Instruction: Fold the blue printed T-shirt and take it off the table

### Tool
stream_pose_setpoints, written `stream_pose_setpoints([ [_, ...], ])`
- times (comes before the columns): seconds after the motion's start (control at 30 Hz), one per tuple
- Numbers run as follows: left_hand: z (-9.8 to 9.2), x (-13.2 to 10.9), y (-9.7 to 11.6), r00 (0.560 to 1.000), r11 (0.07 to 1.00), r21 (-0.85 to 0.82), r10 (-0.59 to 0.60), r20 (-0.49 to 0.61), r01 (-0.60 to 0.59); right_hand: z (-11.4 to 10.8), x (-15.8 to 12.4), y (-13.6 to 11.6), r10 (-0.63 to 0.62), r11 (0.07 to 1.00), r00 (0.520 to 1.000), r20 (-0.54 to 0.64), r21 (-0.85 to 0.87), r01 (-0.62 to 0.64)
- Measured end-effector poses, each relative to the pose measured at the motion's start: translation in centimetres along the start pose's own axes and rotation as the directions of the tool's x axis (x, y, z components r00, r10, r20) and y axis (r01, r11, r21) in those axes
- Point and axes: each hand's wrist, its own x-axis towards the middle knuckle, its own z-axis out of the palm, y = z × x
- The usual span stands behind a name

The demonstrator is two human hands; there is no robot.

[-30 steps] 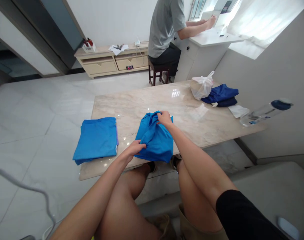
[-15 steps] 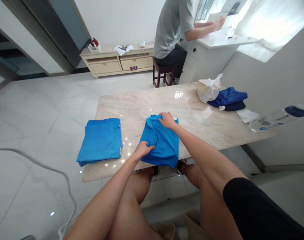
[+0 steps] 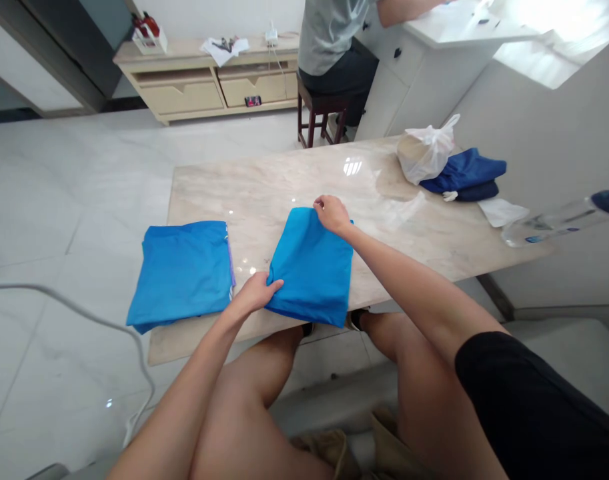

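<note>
A bright blue folded cloth lies flat near the front edge of the marble table. My left hand pinches its near left corner. Its far right corner is gripped by my right hand. Another folded blue cloth rests to the left, overhanging the table's corner, touched by neither hand.
A white plastic bag, dark blue folded clothes, a white tissue and a lying plastic bottle occupy the table's right end. Beyond the table a person sits on a stool at a white counter. A low cabinet lines the far wall.
The bunched blue cloth has been smoothed into a flat rectangle. My left hand shifted to its near left corner, and my right hand stays at the far edge. The view tilted downward.
</note>
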Motion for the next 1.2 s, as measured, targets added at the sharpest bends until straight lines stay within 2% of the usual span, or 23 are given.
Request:
stream_pose_setpoints([
  [0.07,-0.3,0.0,-0.9,0.998,0.987,0.156,-0.047,0.052,0.038,-0.8,-0.6,-0.1,0.037,0.998,0.999,0.017,-0.053,-0.036],
  [0.13,-0.7,-0.1,-1.4,0.991,0.956,0.287,-0.096,0.092,0.066,-2.2,-1.5,0.0,0.058,0.991,0.992,0.108,-0.125,-0.044],
  [0.23,-1.5,-0.4,-1.5,0.994,0.927,0.366,-0.101,0.030,0.083,-4.8,-4.2,0.4,0.076,0.976,0.966,0.246,-0.215,-0.022],
  [0.33,-1.8,-0.6,-1.1,0.996,0.907,0.413,-0.054,-0.065,0.076,-6.5,-9.4,0.7,0.030,0.972,0.943,0.332,-0.232,0.051],
  [0.43,-1.2,-0.3,-0.6,0.992,0.887,0.459,0.004,-0.123,0.053,-6.2,-16.3,0.6,-0.099,0.957,0.894,0.437,-0.205,0.206],
  [0.5,-0.5,0.2,-0.5,0.990,0.872,0.488,0.032,-0.141,0.041,-5.2,-20.5,0.3,-0.244,0.895,0.822,0.515,-0.208,0.396],
  [0.57,0.2,0.7,-0.4,0.988,0.865,0.500,0.044,-0.148,0.036,-4.0,-23.7,-0.3,-0.363,0.795,0.739,0.568,-0.225,0.563],
  [0.63,0.7,1.1,-0.2,0.988,0.861,0.507,0.050,-0.148,0.032,-3.0,-25.4,-1.0,-0.390,0.756,0.707,0.590,-0.233,0.611],
  [0.7,0.9,1.3,0.1,0.989,0.861,0.508,0.053,-0.137,0.024,-2.6,-25.8,-1.5,-0.361,0.778,0.706,0.610,-0.221,0.588],
  [0.8,1.1,1.3,0.2,0.992,0.872,0.490,0.048,-0.113,0.013,-3.4,-24.9,-1.3,-0.307,0.818,0.688,0.657,-0.186,0.544],
  [0.9,1.4,1.3,0.0,0.996,0.898,0.439,0.021,-0.087,0.019,-5.2,-23.3,0.6,-0.224,0.873,0.656,0.721,-0.151,0.465],
  [0.93,1.4,1.4,-0.1,0.996,0.910,0.414,0.018,-0.087,0.020,-5.9,-22.7,1.5,-0.188,0.900,0.660,0.728,-0.142,0.412],
  [1.0,1.4,1.7,-0.3,0.992,0.937,0.348,0.032,-0.119,0.012,-6.9,-21.1,3.3,-0.101,0.955,0.713,0.694,-0.133,0.265],
  [1.1,1.3,2.4,0.0,0.976,0.976,0.219,0.061,-0.209,-0.015,-7.4,-18.5,5.1,0.057,0.993,0.829,0.556,-0.116,0.010],
  [1.13,1.4,2.7,0.2,0.971,0.985,0.170,0.060,-0.232,-0.021,-7.3,-17.6,5.5,0.110,0.992,0.853,0.510,-0.106,-0.064],
  [1.2,1.7,3.2,0.6,0.969,0.997,0.066,0.042,-0.243,-0.026,-6.6,-16.2,5.9,0.216,0.976,0.868,0.447,-0.065,-0.209],
])
